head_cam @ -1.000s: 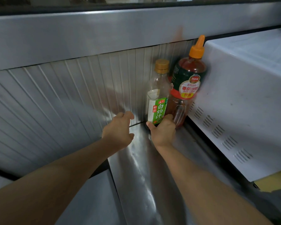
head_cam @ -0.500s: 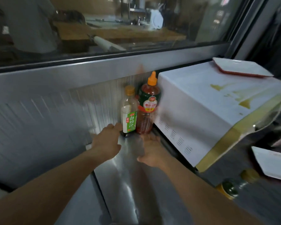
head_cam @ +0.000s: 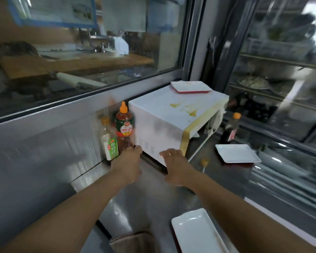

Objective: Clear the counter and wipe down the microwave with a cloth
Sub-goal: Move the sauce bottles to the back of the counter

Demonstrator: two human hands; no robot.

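Observation:
A white microwave (head_cam: 173, 121) with yellow stains on its top stands on the steel counter (head_cam: 153, 203). A red-rimmed white plate (head_cam: 190, 87) lies on top of it. To its left, against the wall, stand a clear bottle with a green label (head_cam: 109, 141) and a red sauce bottle with an orange cap (head_cam: 124, 127). My left hand (head_cam: 129, 161) hovers just in front of the red bottle, holding nothing. My right hand (head_cam: 175, 165) is open in front of the microwave's near side. A brownish cloth (head_cam: 133, 241) lies at the bottom edge.
A white rectangular plate (head_cam: 199, 232) lies near the counter's front. Another white plate (head_cam: 237, 153) sits right of the microwave, with a dark sauce bottle (head_cam: 231, 128) behind it. A small gold-capped bottle (head_cam: 204, 164) lies by my right wrist. A glass window runs behind.
My right hand let go of the green-label bottle and drew back to the right; both bottles stand by the wall. The view pulled back and swung right, showing the microwave and plates.

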